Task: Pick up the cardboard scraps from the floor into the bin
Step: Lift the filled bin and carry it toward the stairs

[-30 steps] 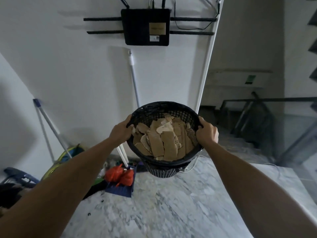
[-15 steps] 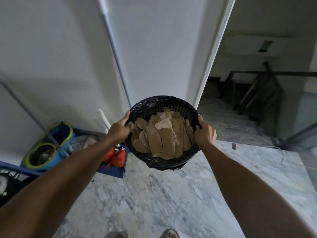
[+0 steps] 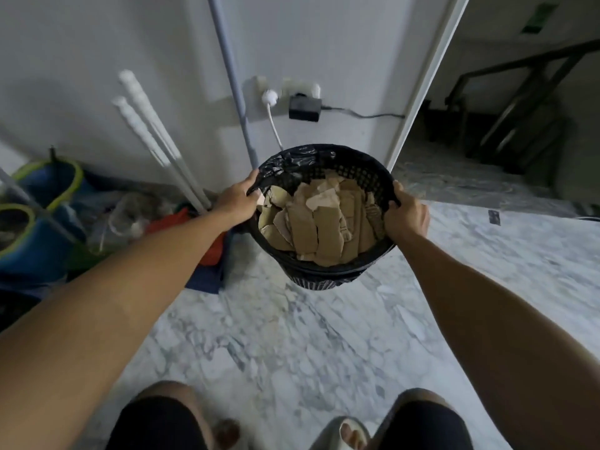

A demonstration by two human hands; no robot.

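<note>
A round black mesh bin (image 3: pixel 354 172) with a black liner hangs in the air in front of me, just above the marble floor (image 3: pixel 292 345). It is filled with several brown cardboard scraps (image 3: pixel 319 219). My left hand (image 3: pixel 235 201) grips the bin's left rim. On the right rim, my right hand (image 3: pixel 406 216) holds on with the fingers curled over the edge. No scraps show on the visible floor.
White poles (image 3: pixel 146 125) and a grey handle (image 3: pixel 232 76) lean on the wall. Blue-and-green buckets (image 3: pixel 39 203), an orange cloth (image 3: pixel 212 245) and clutter sit at the left. A plug and adapter (image 3: pixel 303 107) are on the wall. A stairwell (image 3: pixel 506 125) opens at the right. My knees and sandalled feet (image 3: pixel 347 433) are below.
The view has tilted downward and the bin has come lower toward the floor, near the wall. Both hands have kept their hold on the rim.
</note>
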